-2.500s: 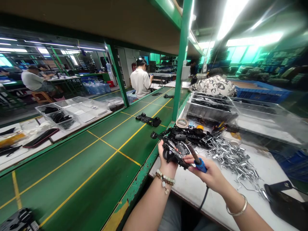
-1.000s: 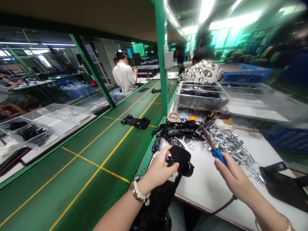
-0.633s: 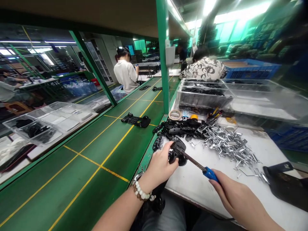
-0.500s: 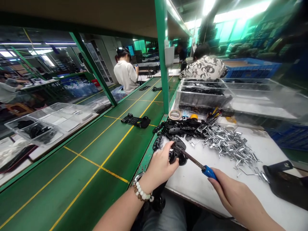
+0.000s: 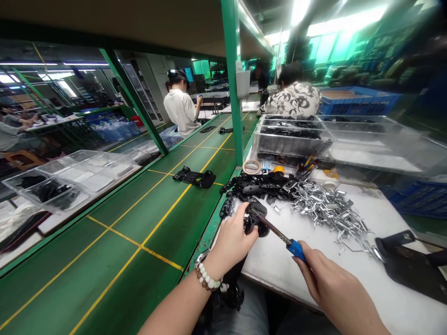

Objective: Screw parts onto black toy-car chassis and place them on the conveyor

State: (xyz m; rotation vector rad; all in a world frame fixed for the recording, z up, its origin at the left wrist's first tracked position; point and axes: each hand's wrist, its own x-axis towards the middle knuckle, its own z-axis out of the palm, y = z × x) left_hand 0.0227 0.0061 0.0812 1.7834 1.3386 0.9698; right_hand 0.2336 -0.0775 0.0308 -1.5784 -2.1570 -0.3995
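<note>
My left hand [image 5: 231, 240] grips a black plastic part [image 5: 256, 221] and holds it at the near left edge of the white worktable [image 5: 303, 274]. My right hand [image 5: 326, 282] is closed round the blue handle of a corded tool [image 5: 279, 235]; its dark metal shaft slants up to the left and its tip touches the black part. Behind the part lie a heap of black plastic pieces [image 5: 260, 185] and a pile of bent silver metal clips [image 5: 326, 207].
A green conveyor belt [image 5: 139, 218] with yellow lines runs on my left, with a black assembly [image 5: 194, 177] lying on it. Clear plastic bins [image 5: 291, 137] stand at the back of the table, a black holder [image 5: 408, 263] at the right. Other people sit further along the line.
My left hand brought the black part down from chest height to the table edge. My right hand swung the tool from upright to slanted, tip onto the part. In the last half second little has moved.
</note>
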